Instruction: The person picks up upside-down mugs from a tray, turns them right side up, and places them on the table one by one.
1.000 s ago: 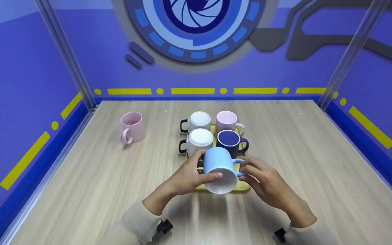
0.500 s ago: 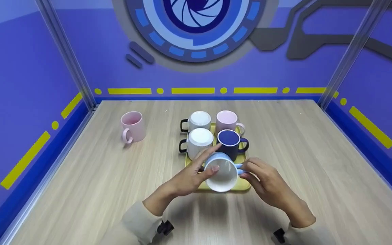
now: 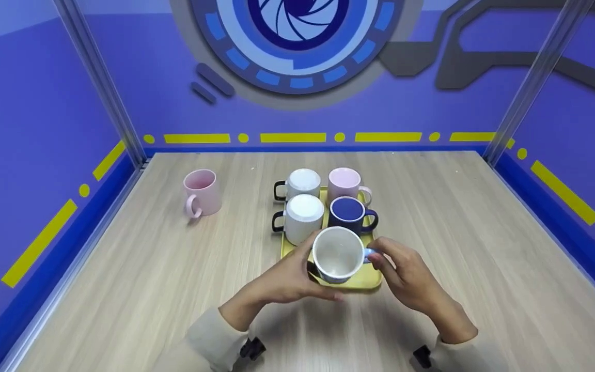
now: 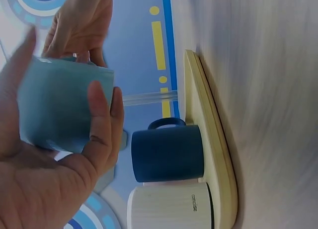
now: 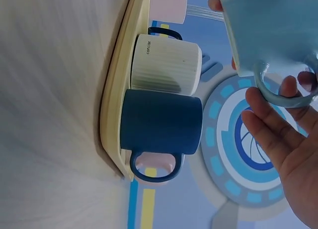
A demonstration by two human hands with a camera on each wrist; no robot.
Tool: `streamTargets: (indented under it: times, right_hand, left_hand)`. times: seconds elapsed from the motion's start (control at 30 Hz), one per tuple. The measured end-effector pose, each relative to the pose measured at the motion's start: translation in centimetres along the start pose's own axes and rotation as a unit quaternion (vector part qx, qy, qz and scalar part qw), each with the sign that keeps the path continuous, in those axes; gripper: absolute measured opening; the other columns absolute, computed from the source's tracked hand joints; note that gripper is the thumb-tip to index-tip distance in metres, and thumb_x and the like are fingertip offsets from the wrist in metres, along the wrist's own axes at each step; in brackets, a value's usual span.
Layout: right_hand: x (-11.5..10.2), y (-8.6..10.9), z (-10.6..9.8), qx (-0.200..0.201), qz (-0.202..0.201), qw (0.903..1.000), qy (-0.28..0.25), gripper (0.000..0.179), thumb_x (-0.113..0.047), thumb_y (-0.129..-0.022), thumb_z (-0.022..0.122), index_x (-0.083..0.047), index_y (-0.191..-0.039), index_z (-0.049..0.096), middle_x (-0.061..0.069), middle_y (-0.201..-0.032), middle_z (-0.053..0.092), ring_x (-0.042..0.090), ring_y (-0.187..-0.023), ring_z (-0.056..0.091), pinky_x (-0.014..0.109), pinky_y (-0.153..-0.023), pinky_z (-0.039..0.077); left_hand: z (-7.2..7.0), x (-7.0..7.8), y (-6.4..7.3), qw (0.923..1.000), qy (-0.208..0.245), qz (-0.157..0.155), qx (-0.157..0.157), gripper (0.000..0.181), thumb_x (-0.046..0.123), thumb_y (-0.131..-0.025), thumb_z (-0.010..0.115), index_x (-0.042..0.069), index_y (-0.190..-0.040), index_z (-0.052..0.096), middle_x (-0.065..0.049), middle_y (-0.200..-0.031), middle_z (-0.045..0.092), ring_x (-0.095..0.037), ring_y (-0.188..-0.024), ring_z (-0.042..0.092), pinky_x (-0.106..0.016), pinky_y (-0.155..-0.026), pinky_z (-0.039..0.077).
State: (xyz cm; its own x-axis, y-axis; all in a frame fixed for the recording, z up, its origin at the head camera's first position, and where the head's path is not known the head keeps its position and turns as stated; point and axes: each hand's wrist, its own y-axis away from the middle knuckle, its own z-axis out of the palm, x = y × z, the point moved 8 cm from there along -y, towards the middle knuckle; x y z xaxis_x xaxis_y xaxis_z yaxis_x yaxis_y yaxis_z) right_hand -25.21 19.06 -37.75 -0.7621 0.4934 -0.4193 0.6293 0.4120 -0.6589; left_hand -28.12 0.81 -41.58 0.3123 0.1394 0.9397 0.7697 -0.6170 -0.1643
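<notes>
A light blue mug with a pale inside is held above the front end of a yellow tray. Its mouth faces the head camera. My left hand holds the mug's left side, fingers along the wall and thumb below it. On the other side, my right hand pinches the mug's handle. Behind, on the tray, stand a navy mug and a white mug with a black handle. Farther back are a second white mug and a pink mug.
Another pink mug stands upright at the left of the wooden table, its handle towards me. Blue panels close off the back and both sides of the table.
The light blue mug has turned between my hands, its mouth swinging from facing towards me to facing more upward. My left thumb has moved from the mug's mouth to below it.
</notes>
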Motion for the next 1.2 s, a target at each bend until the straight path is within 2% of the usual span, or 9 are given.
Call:
streamTargets:
  times: [0.1,0.23,0.3,0.37,0.5,0.73,1.03,1.13,1.2]
  right_hand:
    - [0.5,0.0,0.2,-0.009,0.038,0.9983,-0.044,0.018,0.005,-0.097,0.063,-0.013,-0.096,0.062,-0.009,-0.082,0.057,0.003,-0.076,0.054,0.020,-0.067,0.046]
    - [1.1,0.1,0.8,-0.031,0.097,0.9899,-0.099,0.013,0.000,-0.103,0.055,-0.010,-0.097,0.061,-0.006,-0.080,0.057,0.010,-0.073,0.055,0.022,-0.065,0.047]
    - [1.5,0.2,1.1,-0.043,0.126,0.9844,-0.115,0.013,-0.005,-0.107,0.051,-0.010,-0.099,0.060,-0.006,-0.080,0.057,0.011,-0.073,0.056,0.022,-0.065,0.048]
    - [1.8,0.4,1.4,-0.054,0.149,0.9801,-0.119,0.014,-0.009,-0.109,0.048,-0.011,-0.103,0.060,-0.005,-0.081,0.056,0.010,-0.074,0.055,0.023,-0.066,0.048]
    - [2.2,0.5,1.9,-0.074,0.169,0.9739,-0.132,0.014,-0.013,-0.111,0.045,-0.011,-0.108,0.059,0.001,-0.082,0.058,0.011,-0.076,0.057,0.024,-0.069,0.049]
    - [2.7,0.6,2.7,-0.106,0.213,0.9535,-0.185,0.022,-0.019,-0.113,0.041,-0.006,-0.110,0.058,0.015,-0.087,0.064,0.023,-0.077,0.068,0.035,-0.069,0.062]
    - [3.0,0.9,2.8,-0.074,0.245,0.9363,-0.240,0.024,-0.020,-0.111,0.046,0.000,-0.107,0.059,0.016,-0.089,0.063,0.018,-0.078,0.069,0.037,-0.073,0.064]
    - [3.2,0.9,2.6,-0.065,0.246,0.9367,-0.241,0.024,-0.019,-0.111,0.047,0.000,-0.105,0.059,0.018,-0.088,0.065,0.018,-0.077,0.070,0.038,-0.072,0.064]
    - [3.3,1.0,2.4,-0.060,0.248,0.9374,-0.237,0.024,-0.020,-0.111,0.048,0.000,-0.105,0.059,0.018,-0.088,0.066,0.019,-0.077,0.070,0.038,-0.073,0.064]
  left_hand:
    - [0.0,-0.4,0.0,0.9994,0.012,-0.026,0.018,0.097,0.026,-0.074,0.095,0.037,-0.152,0.039,0.003,-0.144,0.056,-0.020,-0.134,0.052,-0.051,-0.117,0.038]
    - [0.2,-1.1,0.0,0.9963,0.052,-0.064,0.025,0.088,0.025,-0.078,0.093,0.036,-0.149,0.044,-0.004,-0.140,0.057,-0.026,-0.123,0.059,-0.047,-0.088,0.061]
    - [0.3,-1.4,0.0,0.9941,0.069,-0.080,0.024,0.086,0.026,-0.078,0.093,0.037,-0.148,0.045,-0.006,-0.138,0.057,-0.027,-0.115,0.063,-0.044,-0.072,0.064]
    - [0.4,-1.6,0.0,0.9928,0.078,-0.088,0.022,0.086,0.028,-0.077,0.093,0.037,-0.148,0.045,-0.006,-0.137,0.057,-0.027,-0.109,0.066,-0.042,-0.069,0.064]
    - [0.6,-1.7,-0.1,0.9916,0.087,-0.094,0.018,0.088,0.030,-0.077,0.094,0.038,-0.149,0.044,-0.006,-0.137,0.057,-0.026,-0.105,0.068,-0.043,-0.070,0.064]
    - [0.7,-1.8,-0.1,0.9908,0.093,-0.098,0.009,0.085,0.026,-0.080,0.091,0.034,-0.149,0.043,-0.008,-0.136,0.058,-0.027,-0.098,0.071,-0.053,-0.072,0.064]
    - [0.5,-2.1,0.0,0.9925,0.075,-0.097,-0.003,0.086,0.024,-0.081,0.090,0.034,-0.151,0.040,-0.010,-0.134,0.059,-0.032,-0.084,0.075,-0.051,-0.070,0.064]
    - [-0.2,-2.3,0.0,0.9963,0.011,-0.083,0.019,0.093,0.029,-0.078,0.093,0.032,-0.154,0.039,-0.007,-0.142,0.058,-0.027,-0.110,0.071,-0.049,-0.092,0.060]
    - [-0.8,-2.4,0.1,0.9955,-0.044,-0.075,0.037,0.094,0.034,-0.075,0.094,0.030,-0.153,0.042,-0.004,-0.145,0.058,-0.025,-0.127,0.062,-0.051,-0.109,0.049]
